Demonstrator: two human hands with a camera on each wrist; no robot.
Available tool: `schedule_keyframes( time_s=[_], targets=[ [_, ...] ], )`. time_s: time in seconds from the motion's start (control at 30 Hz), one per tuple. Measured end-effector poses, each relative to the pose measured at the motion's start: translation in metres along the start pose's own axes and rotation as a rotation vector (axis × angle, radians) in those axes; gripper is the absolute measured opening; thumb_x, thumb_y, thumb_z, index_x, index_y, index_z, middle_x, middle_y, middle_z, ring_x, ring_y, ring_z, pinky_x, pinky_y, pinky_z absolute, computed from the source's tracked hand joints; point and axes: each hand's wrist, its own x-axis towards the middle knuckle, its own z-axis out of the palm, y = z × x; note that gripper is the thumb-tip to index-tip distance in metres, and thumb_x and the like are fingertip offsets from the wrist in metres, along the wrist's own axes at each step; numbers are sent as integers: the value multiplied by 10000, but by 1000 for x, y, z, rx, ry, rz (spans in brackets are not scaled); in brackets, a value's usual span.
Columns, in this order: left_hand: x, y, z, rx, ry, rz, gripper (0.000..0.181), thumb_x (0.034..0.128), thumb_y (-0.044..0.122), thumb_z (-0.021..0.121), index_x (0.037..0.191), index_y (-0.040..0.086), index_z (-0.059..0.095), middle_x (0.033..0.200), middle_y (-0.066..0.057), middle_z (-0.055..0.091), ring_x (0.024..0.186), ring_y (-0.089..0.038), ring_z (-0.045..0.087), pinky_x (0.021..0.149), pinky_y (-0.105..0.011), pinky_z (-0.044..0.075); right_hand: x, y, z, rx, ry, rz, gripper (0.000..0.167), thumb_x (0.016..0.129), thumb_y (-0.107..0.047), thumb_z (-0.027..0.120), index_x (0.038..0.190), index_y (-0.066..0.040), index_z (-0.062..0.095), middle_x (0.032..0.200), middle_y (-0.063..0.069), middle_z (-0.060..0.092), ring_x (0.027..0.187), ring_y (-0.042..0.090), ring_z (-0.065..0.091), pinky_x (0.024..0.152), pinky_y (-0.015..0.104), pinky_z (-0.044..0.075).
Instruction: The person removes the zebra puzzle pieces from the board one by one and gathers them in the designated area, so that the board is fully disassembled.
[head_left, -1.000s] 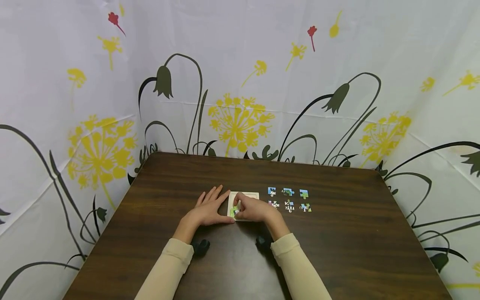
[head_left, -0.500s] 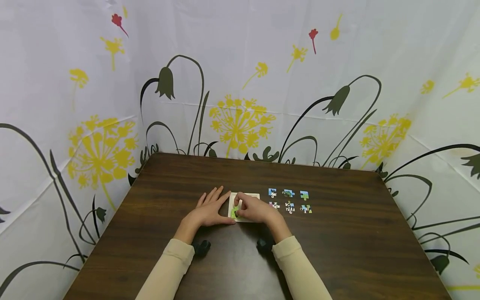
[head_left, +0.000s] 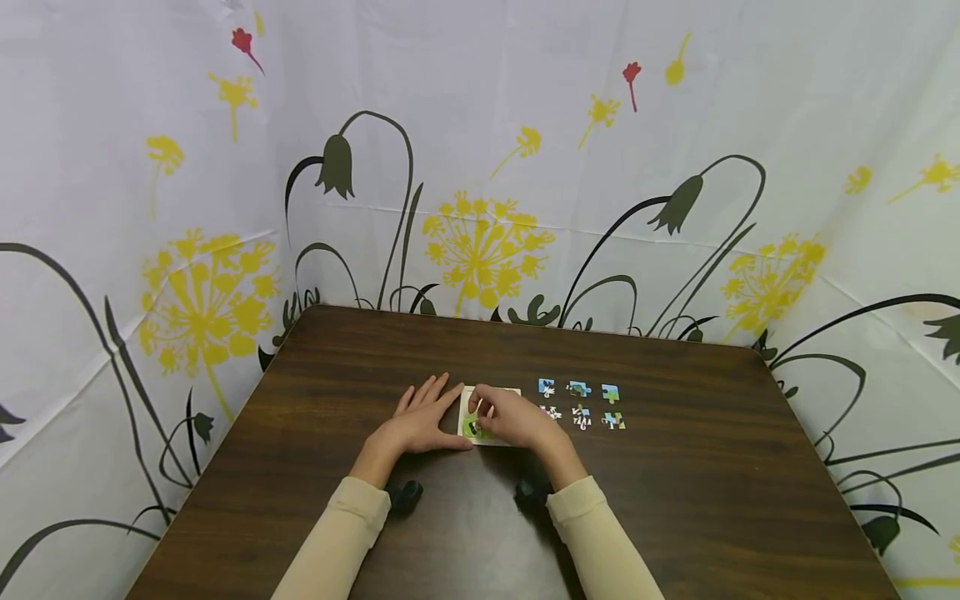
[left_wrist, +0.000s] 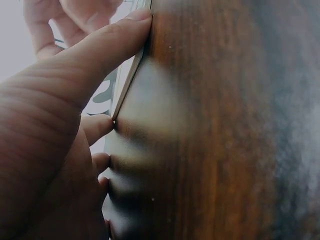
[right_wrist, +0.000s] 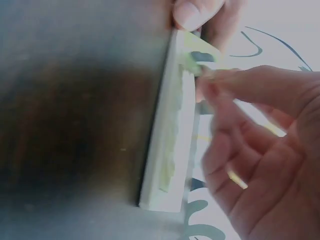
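A small pale puzzle tray (head_left: 514, 392) lies on the table in the head view. My left hand (head_left: 422, 425) spreads its fingers flat at the tray's left side, with thumb and index finger touching its edge. In the left wrist view the thumb (left_wrist: 117, 37) rests along that edge. Over the tray my right hand (head_left: 516, 417) pinches a green puzzle piece (right_wrist: 202, 52) with a dark patch, by thumb and fingertips. That piece looks tilted at the tray's near left corner in the right wrist view. The right hand hides much of the tray's inside.
Several loose puzzle pieces (head_left: 580, 389) lie in two rows just right of the tray. The dark brown wooden table (head_left: 712, 467) reaches back to a white curtain (head_left: 465, 100) printed with flowers.
My right fingertips have shifted slightly at the tray's near left corner, and more of the green piece's dark patch shows. The left hand stays in place at the tray's edge.
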Motion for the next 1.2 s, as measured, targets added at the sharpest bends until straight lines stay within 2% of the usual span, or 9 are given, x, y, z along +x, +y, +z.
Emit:
schedule_keyframes(
  time_s=[0.2,0.47,0.63,0.87,1.07,1.2],
  targets=[
    [-4,0,0,-10,14,5,1142,863,705,779,1744,244,217,1838,-86,26,1704,-356,-29,1334,-638,-74,-8,4,-2,64,76,-37,113,1058,-108,668,1157,-158,689,1032,10,723,800,121,624,703,270,527],
    [-3,6,0,-13,6,1,1154,856,723,772,1746,249,211,1837,-99,33,1701,-371,-14,1333,-640,-59,-42,18,-15,151,175,-30,88,1059,-175,704,1142,-204,705,1031,-22,715,723,140,595,639,298,533],
    [-7,11,-4,-19,34,14,1159,846,737,771,1739,216,247,1829,-139,67,1692,-411,26,1327,-663,-42,-63,32,-18,193,186,-28,67,1033,-153,735,1091,-181,717,1003,-13,722,787,130,622,707,282,541],
    [-8,11,-2,-19,5,9,1150,864,670,792,1744,202,218,1832,-135,33,1695,-404,-2,1331,-651,-60,-89,51,-25,197,177,46,63,1030,-164,744,1092,-171,734,1022,-22,729,822,158,632,721,272,537],
    [-3,6,0,-19,40,10,1162,845,662,817,1740,195,241,1830,-140,58,1693,-409,24,1328,-657,-41,-100,64,-30,182,194,74,37,1031,-173,742,1062,-152,743,1001,-5,730,857,139,654,774,272,564],
    [-1,3,2,-15,35,2,1166,844,673,815,1743,220,227,1833,-120,42,1697,-393,8,1330,-650,-54,-104,71,-32,177,175,114,57,1021,-144,745,1030,-88,738,958,13,733,814,118,650,768,260,554]
  ],
)
